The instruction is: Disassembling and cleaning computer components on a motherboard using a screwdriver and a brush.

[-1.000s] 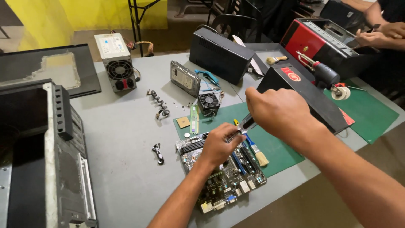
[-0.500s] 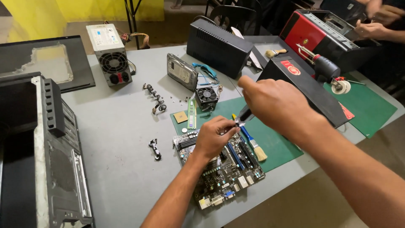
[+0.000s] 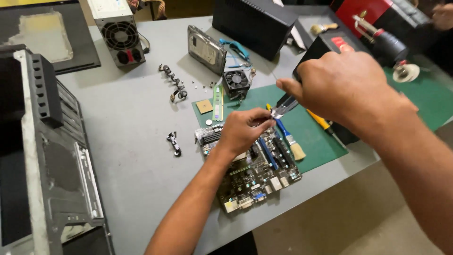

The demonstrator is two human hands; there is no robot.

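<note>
My left hand (image 3: 243, 131) rests on the upper part of a bare motherboard (image 3: 257, 182) that lies on the grey table, half on a green mat (image 3: 314, 141). Its fingertips are pinched together at the tip of a small screwdriver (image 3: 284, 108). My right hand (image 3: 347, 85) hovers above the mat and grips that screwdriver's handle, with the shaft slanting down and left toward my left fingers. What sits between the left fingertips is hidden.
A blue-handled brush (image 3: 291, 144) and a yellow-handled screwdriver (image 3: 321, 121) lie on the mat. Behind the board are a memory stick (image 3: 217, 101), processor chip (image 3: 204, 106), small fan (image 3: 236, 82), hard drive (image 3: 205, 49) and power supply (image 3: 118, 33). An open computer case (image 3: 52, 156) fills the left. Another person's hand (image 3: 443, 15) shows far right.
My head has moved closer, so everything looks larger. Both hands stay together over the motherboard's top edge, and the right hand has lifted slightly with the screwdriver.
</note>
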